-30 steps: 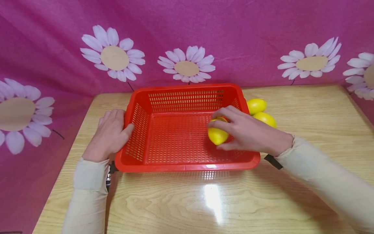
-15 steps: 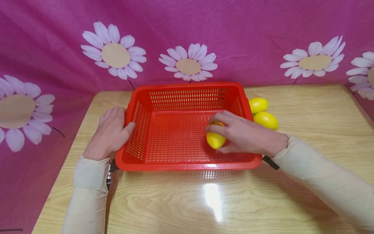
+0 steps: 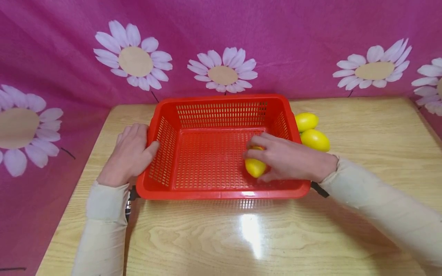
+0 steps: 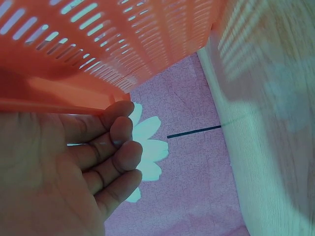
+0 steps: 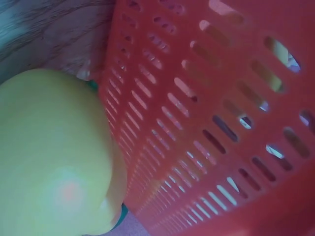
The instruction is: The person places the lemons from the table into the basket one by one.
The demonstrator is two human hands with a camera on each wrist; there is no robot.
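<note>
A red plastic basket (image 3: 217, 194) with slotted walls stands on the wooden table. At its left side my left hand (image 3: 129, 153) holds the rim, thumb over the inner side; in the left wrist view its slightly bent fingers (image 4: 118, 162) lie by the rim outside. Reaching over the right wall, my right hand (image 3: 286, 158) grips a yellow lemon (image 3: 255, 167) low inside the basket. Part of that lemon is hidden by the fingers. Whether it touches the basket floor, I cannot tell.
Two more yellow lemons, one behind (image 3: 306, 122) and one nearer (image 3: 315, 140), lie on the table against the basket's right outer side. A lemon (image 5: 54, 152) fills the left of the right wrist view. A purple flowered cloth (image 3: 293, 46) hangs behind the table.
My right hand has lowered the lemon slightly deeper into the basket, toward the near side. The left hand stays on the rim. The head view has shifted a little.
</note>
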